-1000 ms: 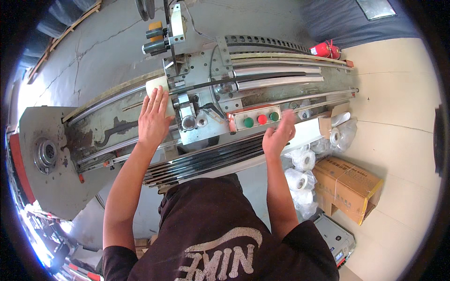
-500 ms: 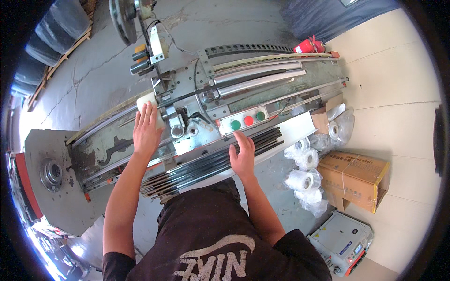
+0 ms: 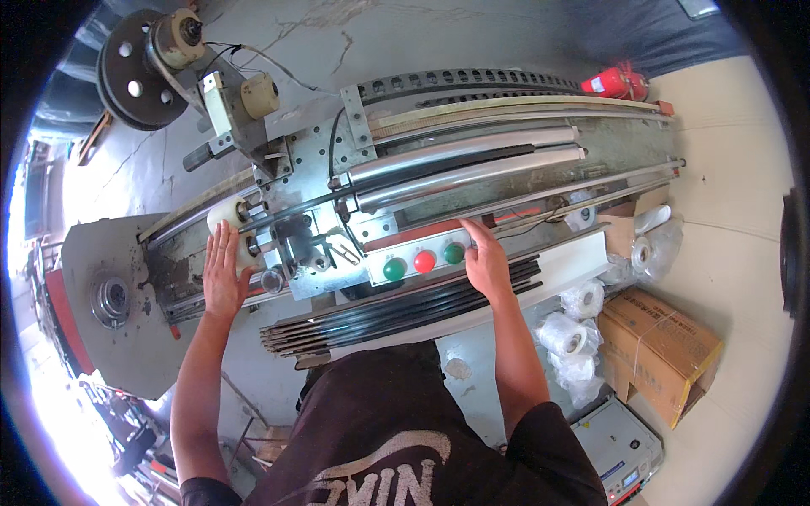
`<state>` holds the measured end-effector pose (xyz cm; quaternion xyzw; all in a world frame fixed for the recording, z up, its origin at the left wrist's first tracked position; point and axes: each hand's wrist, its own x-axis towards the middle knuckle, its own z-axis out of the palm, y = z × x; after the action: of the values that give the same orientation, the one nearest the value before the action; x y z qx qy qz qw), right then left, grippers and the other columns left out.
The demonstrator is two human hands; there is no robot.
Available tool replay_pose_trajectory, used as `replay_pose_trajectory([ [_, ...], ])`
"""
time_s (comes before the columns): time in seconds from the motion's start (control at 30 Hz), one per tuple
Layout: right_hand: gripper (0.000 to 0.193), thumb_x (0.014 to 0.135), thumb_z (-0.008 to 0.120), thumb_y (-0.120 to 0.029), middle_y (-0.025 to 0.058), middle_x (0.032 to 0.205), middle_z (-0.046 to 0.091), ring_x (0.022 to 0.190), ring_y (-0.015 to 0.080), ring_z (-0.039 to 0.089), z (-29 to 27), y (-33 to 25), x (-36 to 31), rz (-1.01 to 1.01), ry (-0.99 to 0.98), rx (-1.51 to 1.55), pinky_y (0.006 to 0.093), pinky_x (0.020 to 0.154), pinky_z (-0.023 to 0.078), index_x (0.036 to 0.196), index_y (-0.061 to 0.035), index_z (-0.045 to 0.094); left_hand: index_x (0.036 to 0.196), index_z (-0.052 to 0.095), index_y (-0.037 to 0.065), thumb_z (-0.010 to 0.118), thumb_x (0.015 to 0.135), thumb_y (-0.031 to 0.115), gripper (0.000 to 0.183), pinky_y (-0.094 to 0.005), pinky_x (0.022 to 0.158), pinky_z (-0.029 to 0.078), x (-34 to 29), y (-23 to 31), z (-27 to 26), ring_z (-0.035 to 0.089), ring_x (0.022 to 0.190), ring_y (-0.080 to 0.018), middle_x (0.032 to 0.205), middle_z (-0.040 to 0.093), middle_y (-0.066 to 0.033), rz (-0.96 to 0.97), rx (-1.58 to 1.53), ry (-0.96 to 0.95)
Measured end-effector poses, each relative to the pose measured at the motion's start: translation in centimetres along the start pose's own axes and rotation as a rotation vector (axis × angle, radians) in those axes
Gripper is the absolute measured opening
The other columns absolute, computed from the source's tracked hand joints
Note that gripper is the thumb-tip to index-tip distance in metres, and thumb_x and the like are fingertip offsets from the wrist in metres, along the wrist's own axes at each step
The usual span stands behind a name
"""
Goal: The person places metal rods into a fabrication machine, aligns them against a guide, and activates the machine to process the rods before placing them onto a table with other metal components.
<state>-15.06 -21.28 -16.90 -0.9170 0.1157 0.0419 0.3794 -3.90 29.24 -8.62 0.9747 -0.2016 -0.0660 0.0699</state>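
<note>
My left hand, fingers stretched out together, lies against the white rollers at the left end of a metal machine carriage. A thin black rod runs across the carriage, its left end close to my left fingertips. My right hand is at the right end of a white control box, index finger extended along its far edge, thumb beside the right green button. A red button and another green button sit left of it. Neither hand grasps anything.
Several black rods lie on a white tray between me and the machine. A dark wheel rises at the far left of the carriage. Right of me are wrapped film rolls, a cardboard box and a grey unit.
The carriage, with its wheel and control box, has shifted left along the bed, and my left hand with it. My right hand has moved from the box's near edge to its right end.
</note>
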Motion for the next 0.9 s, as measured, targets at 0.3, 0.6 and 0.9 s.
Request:
replay_pose_trajectory([
  [0.3, 0.048, 0.091, 0.047, 0.008, 0.0180, 0.122, 0.076, 0.119, 0.0284, 0.073, -3.9, 7.2, 0.2, 0.225, 0.022, 0.474, 0.0371, 0.098, 0.055, 0.133, -0.0010, 0.067, 0.159, 0.041, 0.004, 0.081, 0.076, 0.000, 0.093, -0.0511, 0.130, 0.028, 0.8, 2.5, -0.7, 0.033, 0.157, -0.0391, 0.168, 0.036, -0.0214, -0.017, 0.065, 0.005],
  [0.6, 0.035, 0.097, 0.054, 0.007, 0.0154, 0.115, 0.077, 0.110, 0.0265, 0.074, -5.0, 5.5, -2.8, 0.002, -0.073, 0.533, 0.0387, 0.098, 0.054, 0.127, -0.0003, 0.070, 0.156, 0.042, 0.001, 0.081, 0.078, 0.005, 0.088, -0.0444, 0.130, 0.029, 2.0, 4.1, -4.2, 0.034, 0.156, -0.0352, 0.167, 0.038, -0.0190, -0.093, 0.178, -0.062],
  [0.9, 0.031, 0.097, 0.061, 0.000, 0.0184, 0.112, 0.077, 0.106, 0.0309, 0.073, -2.2, -4.6, -7.8, -0.180, -0.222, 0.578, 0.0414, 0.094, 0.056, 0.125, -0.0016, 0.072, 0.157, 0.043, 0.003, 0.079, 0.081, 0.007, 0.084, -0.0448, 0.128, 0.032, 0.8, 0.6, -6.3, 0.038, 0.154, -0.0327, 0.166, 0.040, -0.0173, 0.035, 0.249, 0.092],
])
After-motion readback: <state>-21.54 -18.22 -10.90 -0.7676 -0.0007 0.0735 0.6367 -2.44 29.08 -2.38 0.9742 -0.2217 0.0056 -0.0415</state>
